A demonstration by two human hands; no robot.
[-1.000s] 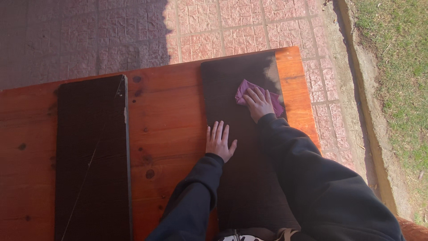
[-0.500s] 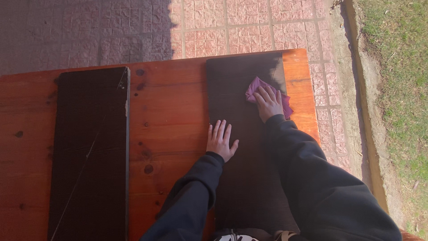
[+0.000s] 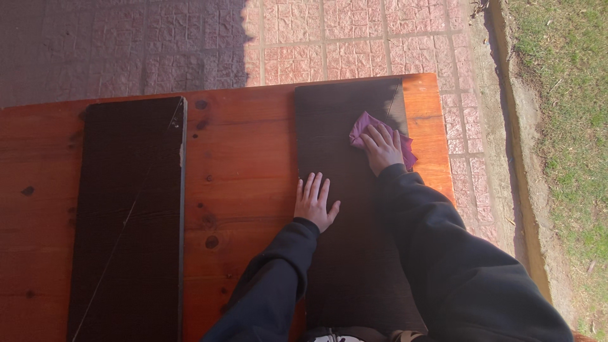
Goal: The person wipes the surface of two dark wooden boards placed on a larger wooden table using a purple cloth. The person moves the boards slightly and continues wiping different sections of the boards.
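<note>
Pressing flat on a purple cloth (image 3: 380, 134), the right hand (image 3: 382, 149) has fingers spread and slightly curled over it, palm down; cloth bunched beneath, edges showing at 10 and 3 o'clock of the hand. Not a pinch grip, more a weight-down hold.

Cloth sits on the dark panel (image 3: 354, 240) at the right of the worktop, toward that panel's far end, roughly 1 o'clock from the wearer's body. Panel's long axis runs 12 to 6 o'clock, near end reaching the wearer's lap. Most of its surface lies at 6 o'clock of the cloth, back along the right forearm.

Left hand (image 3: 315, 202) open, fingers extended and a little fanned, palm flat on the same panel near its left edge. Holds nothing; looks to be steadying the panel. It lies at about 7 o'clock of the cloth, clearly apart from it. Right hand is the nearer one, on the cloth itself.

Worktop (image 3: 247, 164) is orange-red varnished wood with knots. A second dark panel (image 3: 130, 215) lies parallel at 9 o'clock, well apart from both hands, with a thin pale scratch or line running its length. Both sleeves dark.

Beyond the worktop at 12 o'clock: reddish paving (image 3: 342, 35), part shaded. At 3 o'clock a kerb, then grass (image 3: 563, 95).
</note>
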